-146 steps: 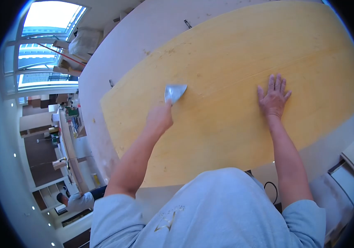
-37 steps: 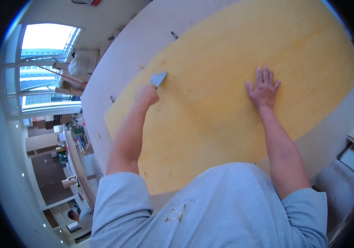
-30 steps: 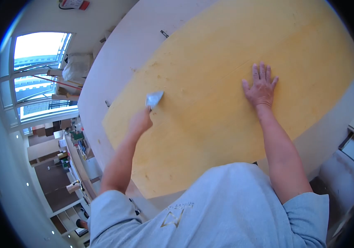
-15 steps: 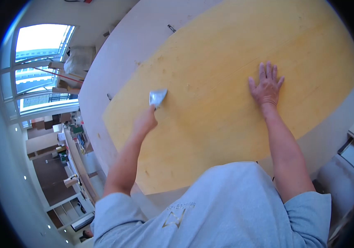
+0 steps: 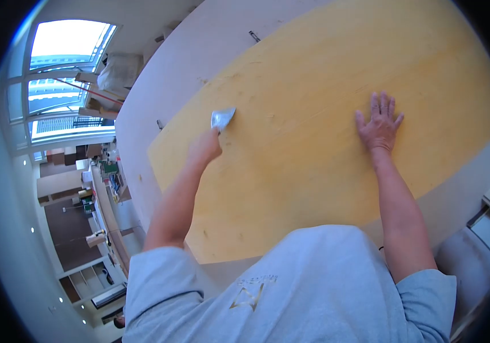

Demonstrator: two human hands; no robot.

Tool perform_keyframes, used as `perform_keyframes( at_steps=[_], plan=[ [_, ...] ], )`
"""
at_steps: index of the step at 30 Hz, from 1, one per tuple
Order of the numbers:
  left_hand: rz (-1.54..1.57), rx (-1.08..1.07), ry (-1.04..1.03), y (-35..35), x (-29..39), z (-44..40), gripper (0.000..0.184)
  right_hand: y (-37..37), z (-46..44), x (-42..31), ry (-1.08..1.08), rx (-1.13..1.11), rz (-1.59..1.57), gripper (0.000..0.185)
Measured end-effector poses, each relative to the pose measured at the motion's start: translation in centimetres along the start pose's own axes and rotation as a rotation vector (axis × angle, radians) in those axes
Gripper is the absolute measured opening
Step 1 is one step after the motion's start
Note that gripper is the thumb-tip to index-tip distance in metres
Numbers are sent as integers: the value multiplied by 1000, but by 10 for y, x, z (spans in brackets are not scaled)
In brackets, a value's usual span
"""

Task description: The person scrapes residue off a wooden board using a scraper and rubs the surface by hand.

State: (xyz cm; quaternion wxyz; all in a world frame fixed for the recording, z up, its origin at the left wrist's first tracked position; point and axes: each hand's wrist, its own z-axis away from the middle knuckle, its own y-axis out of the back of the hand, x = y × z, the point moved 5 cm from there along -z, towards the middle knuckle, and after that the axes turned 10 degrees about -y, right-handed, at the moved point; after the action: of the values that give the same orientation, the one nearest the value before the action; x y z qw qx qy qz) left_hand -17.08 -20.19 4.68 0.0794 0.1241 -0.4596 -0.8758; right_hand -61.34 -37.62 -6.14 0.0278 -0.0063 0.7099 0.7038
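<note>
A large yellow sheet point(image 5: 313, 166) lies over a pale, curved surface point(image 5: 170, 74). My left hand point(image 5: 205, 147) is closed round the handle of a metal scraper point(image 5: 222, 118), whose broad blade is at the sheet's left part and points up and away from me. Small crumbs or marks show on the sheet around the blade. To the right, my right hand point(image 5: 380, 130) rests flat on the sheet with its fingers spread, holding nothing. The scraper's handle is mostly hidden in my fist.
A small metal fitting point(image 5: 254, 36) sits on the pale surface at the top, and another point(image 5: 160, 124) near its left edge. At the far left stands a long bench point(image 5: 106, 211) with items. Part of a person's head point(image 5: 119, 322) shows at the lower left.
Over the last half second the scraper has moved slightly up and away from me with my left hand. My right hand stays flat on the sheet. The whole view has shifted a little.
</note>
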Motion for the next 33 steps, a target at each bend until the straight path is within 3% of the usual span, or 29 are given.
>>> perform_keyframes(
  at_steps=[4,8,11,15,19,23,27,33],
  plan=[
    [-97,81,-63,1,-4,-18,29,3,-4,2,-8,5,-31,77],
    [-74,-81,-22,-17,9,43,33,-1,0,4,-18,-47,-13,77],
    [49,38,-24,-35,-14,20,35,3,1,0,-20,-54,44,78],
    [-33,46,-20,-15,-15,-6,38,13,1,-2,-17,-48,2,78],
    [-62,-31,-7,-31,1,43,36,-5,-2,3,-18,-38,6,78],
    [0,9,25,-36,-19,13,34,16,4,-4,-19,-85,56,77],
    [-50,28,47,-11,-28,-24,36,-1,-4,2,-2,29,-39,78],
    [-10,-101,29,-53,12,78,38,-6,2,5,-13,-26,-41,77]
  ],
)
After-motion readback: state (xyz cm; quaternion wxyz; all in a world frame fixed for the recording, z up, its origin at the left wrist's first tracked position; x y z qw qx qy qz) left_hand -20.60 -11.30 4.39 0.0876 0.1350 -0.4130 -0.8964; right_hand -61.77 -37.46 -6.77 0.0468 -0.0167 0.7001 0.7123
